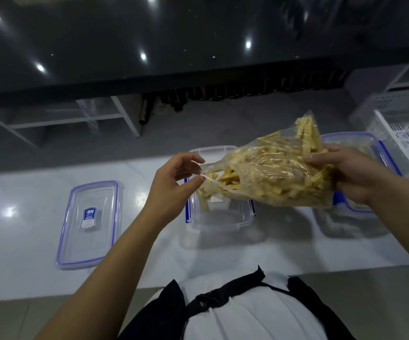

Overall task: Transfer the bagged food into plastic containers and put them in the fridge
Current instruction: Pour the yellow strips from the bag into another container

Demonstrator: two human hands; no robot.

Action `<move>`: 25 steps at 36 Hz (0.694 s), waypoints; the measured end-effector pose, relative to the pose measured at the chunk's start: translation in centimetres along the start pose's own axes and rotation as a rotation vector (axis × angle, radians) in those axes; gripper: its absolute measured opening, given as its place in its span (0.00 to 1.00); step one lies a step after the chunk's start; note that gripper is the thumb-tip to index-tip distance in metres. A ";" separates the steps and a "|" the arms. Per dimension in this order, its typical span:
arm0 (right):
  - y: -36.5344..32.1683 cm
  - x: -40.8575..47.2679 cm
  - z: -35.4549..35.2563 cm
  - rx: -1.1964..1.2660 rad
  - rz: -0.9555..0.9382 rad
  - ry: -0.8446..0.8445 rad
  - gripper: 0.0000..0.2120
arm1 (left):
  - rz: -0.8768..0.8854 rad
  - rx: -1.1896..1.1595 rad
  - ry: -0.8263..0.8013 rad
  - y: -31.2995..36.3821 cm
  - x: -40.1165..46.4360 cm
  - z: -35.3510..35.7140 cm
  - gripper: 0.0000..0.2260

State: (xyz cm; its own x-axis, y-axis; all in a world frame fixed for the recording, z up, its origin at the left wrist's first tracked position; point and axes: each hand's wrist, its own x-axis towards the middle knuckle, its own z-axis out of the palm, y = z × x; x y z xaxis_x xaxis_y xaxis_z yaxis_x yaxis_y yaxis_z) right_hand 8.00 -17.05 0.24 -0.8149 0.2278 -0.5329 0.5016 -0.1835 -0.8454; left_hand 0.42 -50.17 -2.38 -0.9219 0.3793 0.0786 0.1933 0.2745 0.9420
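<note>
Surface: white glossy worktop [223, 253], spotted with light reflections, running left to right; a raised dark polished counter [149, 45] at the far side, with a row of dark bottles [247, 90] tucked beneath its edge. White slatted crate [404, 133], far right.

Centre: clear plastic container [219, 217], open, a few pale yellow food sticks [204, 201] already inside. Left of it, well apart: clear lid [89, 223], blue-trimmed, labelled, lying flat. Right: second container [360, 148], partly hidden.

Above the centre container: clear plastic bag [272, 173] of sticks, tilted, mouth low and to the left. Left hand [174, 182] pinches the mouth's edge between thumb and fingers. Right hand [350, 175] grips the bag's raised closed end, fingers curled around it.
</note>
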 end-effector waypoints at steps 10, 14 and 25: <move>-1.3 0.2 -0.1 -0.191 -0.044 0.019 0.15 | 0.058 -0.009 0.039 -0.3 -0.7 -0.4 0.16; -2.1 0.4 -0.8 -0.181 -0.013 -0.083 0.18 | 0.074 -0.098 0.096 -0.2 -0.4 -1.3 0.16; -2.7 1.1 -0.7 -0.108 0.172 -0.069 0.09 | 0.077 -0.194 0.141 0.2 0.1 -2.5 0.16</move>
State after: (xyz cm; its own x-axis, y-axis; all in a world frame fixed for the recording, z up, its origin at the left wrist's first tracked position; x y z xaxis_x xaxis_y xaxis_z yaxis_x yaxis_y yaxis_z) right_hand 5.95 -15.65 1.91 -0.7305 0.1355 -0.6693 0.6603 -0.1099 -0.7429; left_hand -0.45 -52.33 -1.32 -0.9471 0.2623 0.1849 0.2096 0.0695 0.9753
